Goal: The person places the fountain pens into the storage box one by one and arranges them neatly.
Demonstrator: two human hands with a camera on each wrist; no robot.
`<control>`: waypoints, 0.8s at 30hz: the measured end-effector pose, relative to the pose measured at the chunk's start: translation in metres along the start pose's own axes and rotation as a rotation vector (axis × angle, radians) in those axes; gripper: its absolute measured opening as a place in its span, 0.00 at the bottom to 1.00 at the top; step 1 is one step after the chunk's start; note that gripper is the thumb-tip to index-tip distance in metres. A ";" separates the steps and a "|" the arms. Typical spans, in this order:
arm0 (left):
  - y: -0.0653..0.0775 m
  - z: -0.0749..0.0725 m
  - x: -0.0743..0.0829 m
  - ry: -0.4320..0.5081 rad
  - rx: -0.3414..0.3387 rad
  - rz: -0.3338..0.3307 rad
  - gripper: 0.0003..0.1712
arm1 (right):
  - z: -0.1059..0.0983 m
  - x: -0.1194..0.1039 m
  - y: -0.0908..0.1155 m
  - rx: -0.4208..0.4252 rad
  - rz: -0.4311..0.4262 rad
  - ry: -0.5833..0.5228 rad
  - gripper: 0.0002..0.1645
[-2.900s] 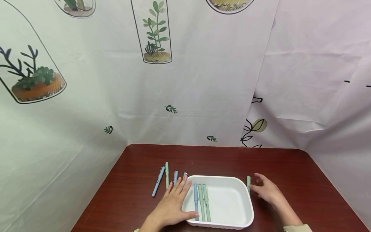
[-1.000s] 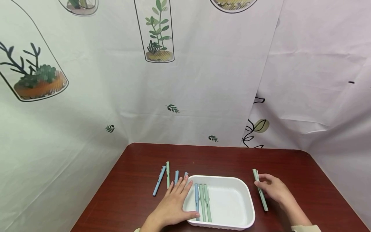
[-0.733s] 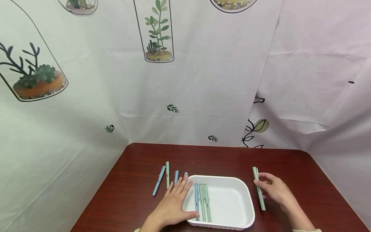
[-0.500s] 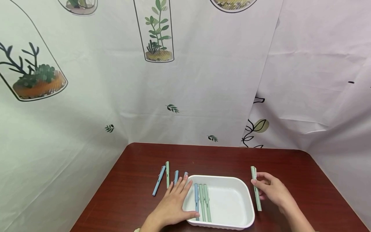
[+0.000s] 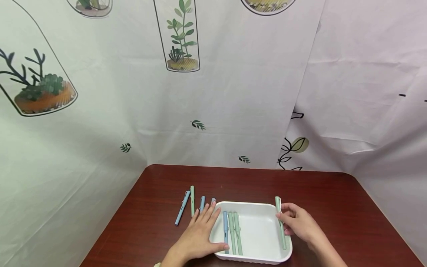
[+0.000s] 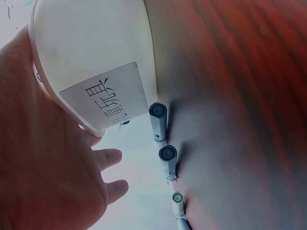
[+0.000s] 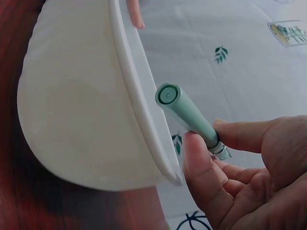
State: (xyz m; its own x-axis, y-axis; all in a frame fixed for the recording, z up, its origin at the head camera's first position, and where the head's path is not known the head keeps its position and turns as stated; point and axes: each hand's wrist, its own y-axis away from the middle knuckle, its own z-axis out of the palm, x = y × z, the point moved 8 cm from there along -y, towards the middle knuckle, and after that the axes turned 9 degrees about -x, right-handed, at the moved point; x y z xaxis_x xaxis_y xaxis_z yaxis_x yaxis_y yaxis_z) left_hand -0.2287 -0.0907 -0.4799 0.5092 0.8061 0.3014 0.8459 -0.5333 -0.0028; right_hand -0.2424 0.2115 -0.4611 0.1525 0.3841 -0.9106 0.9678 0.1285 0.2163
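Note:
My right hand (image 5: 298, 223) pinches a light green capped pen (image 5: 278, 205) between thumb and fingers. It holds the pen over the right rim of a white tray (image 5: 261, 231); the right wrist view shows the pen (image 7: 191, 114) raised above that rim. Inside the tray, on its left side, lie a blue pen (image 5: 225, 228) and two green pens (image 5: 231, 231) side by side. My left hand (image 5: 197, 239) rests on the tray's left edge, fingers spread and straight, thumb over the near left corner.
On the dark red table (image 5: 160, 222), left of the tray, lie a blue pen (image 5: 182, 208), a green pen (image 5: 192, 200) and two more blue pens (image 5: 202, 202), partly hidden by my left hand. A printed cloth (image 5: 213, 92) hangs behind the table.
My right hand picked up the green pen from the table right of the tray, then carried it left to over the tray's right rim. The left hand stayed in place.

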 end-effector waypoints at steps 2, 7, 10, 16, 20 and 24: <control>0.000 0.000 0.000 -0.001 -0.001 0.000 0.62 | 0.005 0.000 -0.001 -0.004 0.003 -0.002 0.28; 0.000 0.000 0.000 -0.011 -0.002 -0.001 0.62 | 0.016 -0.001 -0.003 -0.013 -0.004 -0.004 0.28; 0.000 0.000 0.000 -0.018 0.000 -0.001 0.62 | 0.021 -0.002 -0.004 -0.010 -0.008 0.001 0.28; 0.000 0.000 0.000 -0.026 -0.003 0.003 0.62 | 0.033 -0.003 -0.006 -0.014 -0.011 -0.006 0.27; 0.000 0.000 0.001 -0.035 0.006 0.008 0.61 | 0.041 -0.004 -0.008 -0.011 0.008 0.003 0.27; 0.000 -0.001 0.001 -0.035 0.009 0.011 0.61 | 0.046 -0.008 -0.010 0.015 0.005 0.030 0.26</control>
State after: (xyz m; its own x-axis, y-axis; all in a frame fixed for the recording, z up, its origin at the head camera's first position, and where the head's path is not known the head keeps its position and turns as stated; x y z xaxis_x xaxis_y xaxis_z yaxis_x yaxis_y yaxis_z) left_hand -0.2288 -0.0900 -0.4784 0.5235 0.8089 0.2676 0.8416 -0.5399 -0.0145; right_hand -0.2441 0.1651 -0.4723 0.1511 0.4117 -0.8987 0.9701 0.1131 0.2149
